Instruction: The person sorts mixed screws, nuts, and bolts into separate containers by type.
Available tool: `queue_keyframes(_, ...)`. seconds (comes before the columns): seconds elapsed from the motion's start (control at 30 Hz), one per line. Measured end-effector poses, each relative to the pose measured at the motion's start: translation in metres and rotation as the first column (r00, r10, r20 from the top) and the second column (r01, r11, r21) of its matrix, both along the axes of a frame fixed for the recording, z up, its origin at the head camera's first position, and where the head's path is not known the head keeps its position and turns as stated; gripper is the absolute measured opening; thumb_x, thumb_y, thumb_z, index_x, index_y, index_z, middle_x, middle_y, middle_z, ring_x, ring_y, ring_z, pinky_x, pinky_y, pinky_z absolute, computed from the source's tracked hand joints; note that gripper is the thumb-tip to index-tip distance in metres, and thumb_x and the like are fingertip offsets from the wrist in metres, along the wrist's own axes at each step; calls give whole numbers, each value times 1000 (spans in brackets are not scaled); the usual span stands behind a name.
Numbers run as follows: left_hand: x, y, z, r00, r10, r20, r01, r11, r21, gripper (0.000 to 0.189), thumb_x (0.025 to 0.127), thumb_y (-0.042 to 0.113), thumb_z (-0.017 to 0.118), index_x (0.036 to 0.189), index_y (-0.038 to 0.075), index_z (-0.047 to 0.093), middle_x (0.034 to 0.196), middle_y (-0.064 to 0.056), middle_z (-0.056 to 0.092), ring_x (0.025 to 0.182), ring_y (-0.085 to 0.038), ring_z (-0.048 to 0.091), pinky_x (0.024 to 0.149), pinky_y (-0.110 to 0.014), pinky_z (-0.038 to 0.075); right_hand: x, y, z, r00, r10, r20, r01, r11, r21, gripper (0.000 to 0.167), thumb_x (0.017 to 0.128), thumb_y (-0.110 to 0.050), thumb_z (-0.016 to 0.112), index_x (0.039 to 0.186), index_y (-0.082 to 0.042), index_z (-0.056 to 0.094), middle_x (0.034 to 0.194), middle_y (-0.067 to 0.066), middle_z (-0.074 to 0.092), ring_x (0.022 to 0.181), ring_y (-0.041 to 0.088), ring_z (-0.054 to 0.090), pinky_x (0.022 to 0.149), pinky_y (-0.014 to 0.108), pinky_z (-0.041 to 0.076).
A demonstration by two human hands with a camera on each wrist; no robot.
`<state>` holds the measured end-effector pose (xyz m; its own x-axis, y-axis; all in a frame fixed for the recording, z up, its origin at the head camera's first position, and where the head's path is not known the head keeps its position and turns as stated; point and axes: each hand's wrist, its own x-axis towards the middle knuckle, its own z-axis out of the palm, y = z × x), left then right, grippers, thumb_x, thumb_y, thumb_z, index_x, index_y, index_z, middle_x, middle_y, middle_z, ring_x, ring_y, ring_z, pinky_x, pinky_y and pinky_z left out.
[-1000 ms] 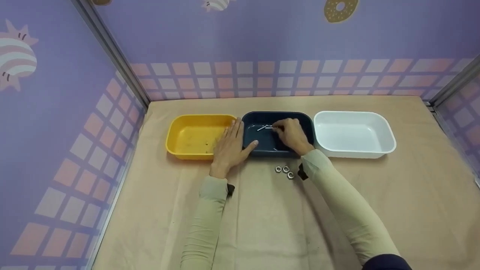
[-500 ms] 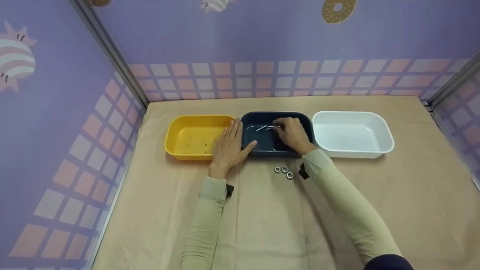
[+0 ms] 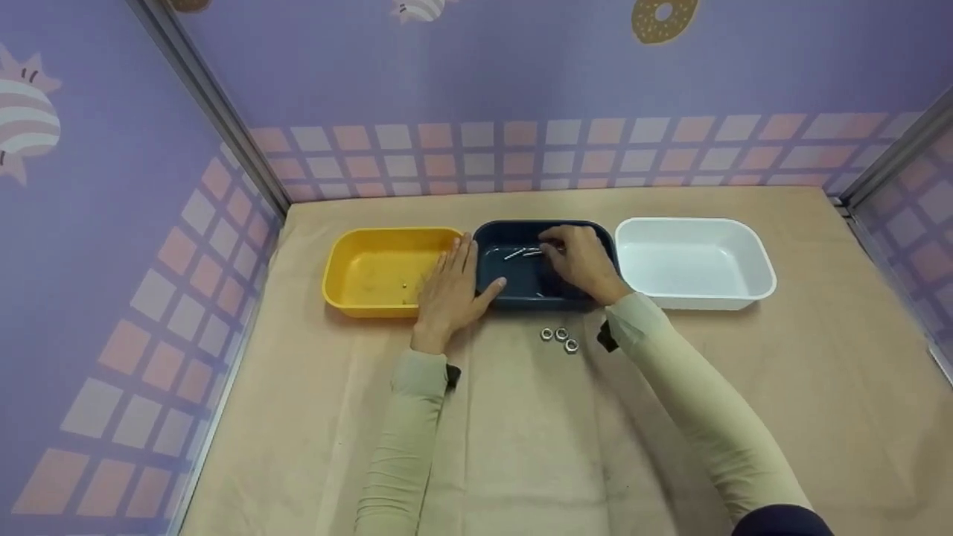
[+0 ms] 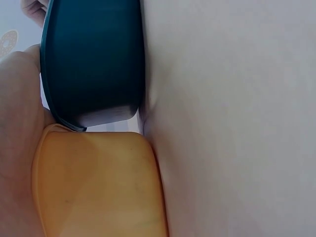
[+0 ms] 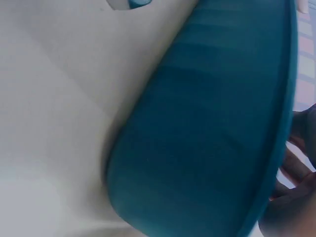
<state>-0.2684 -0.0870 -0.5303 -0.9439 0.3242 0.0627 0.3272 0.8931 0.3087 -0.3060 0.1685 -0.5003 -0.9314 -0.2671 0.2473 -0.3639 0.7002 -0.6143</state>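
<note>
My left hand (image 3: 449,292) lies with straight fingers across the neighbouring rims of the yellow bin (image 3: 331,272) and the dark blue bin (image 3: 514,304), its thumb over the blue one. My right hand (image 3: 584,260) reaches into the dark blue bin from the right, fingers bent down. Thin metal pins or screws (image 3: 514,254) lie on the bin floor just left of those fingertips. Whether the right fingers pinch one I cannot tell. In the right wrist view, the blue bin's wall (image 5: 197,133) hides much of the fingers (image 5: 296,168).
A white bin (image 3: 689,301) stands right of the blue one, all in a row. Three hex nuts (image 3: 561,334) lie on the cloth-covered table (image 3: 536,432) in front. Small bits (image 3: 404,286) sit inside the yellow bin. Patterned walls (image 3: 476,74) enclose the back and sides.
The right hand has risen slightly in the blue bin. The left hand stays on the rims. The whole head view has shifted slightly.
</note>
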Motion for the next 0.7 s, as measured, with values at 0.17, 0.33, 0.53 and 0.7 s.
queue_keyframes(0.17, 0, 0, 1, 1000, 4, 7, -4, 1000, -17, 96, 107, 73, 33, 172, 5, 12, 181, -12, 6, 168, -26, 5, 137, -44, 8, 4, 5, 8, 1000, 21, -12, -21, 1000, 0, 25, 102, -9, 70, 124, 2, 77, 117, 19, 79, 104, 32, 76, 93, 51, 62)
queue_keyframes(0.33, -1, 1, 3, 1000, 10, 14, -10, 1000, -16, 96, 107, 73, 33, 172, 6, 12, 181, -11, 5, 168, -25, 3, 137, -41, 3, 8, 13, 16, 999, 34, -26, -33, 999, 4, 28, 102, -12, 72, 125, 4, 75, 122, 21, 77, 113, 36, 74, 101, 53, 59)
queue_keyframes(0.53, -1, 2, 2, 1000, -4, 25, 4, 1000, 4, 96, 107, 72, 35, 172, 5, 12, 181, -13, 6, 168, -26, 3, 137, -40, 1, 11, 33, 20, 997, 8, -77, -10, 1000, -23, 27, 100, -8, 72, 122, 8, 75, 118, 24, 77, 108, 38, 74, 97, 53, 59)
queue_keyframes(0.7, 0, 1, 1, 1000, 12, 11, -12, 1000, -28, 96, 107, 73, 34, 172, 6, 13, 181, -12, 7, 168, -25, 3, 136, -40, 1, 17, 52, 23, 993, -20, -113, 18, 1000, -23, 26, 101, -9, 72, 121, 8, 75, 118, 24, 77, 108, 39, 73, 98, 54, 58)
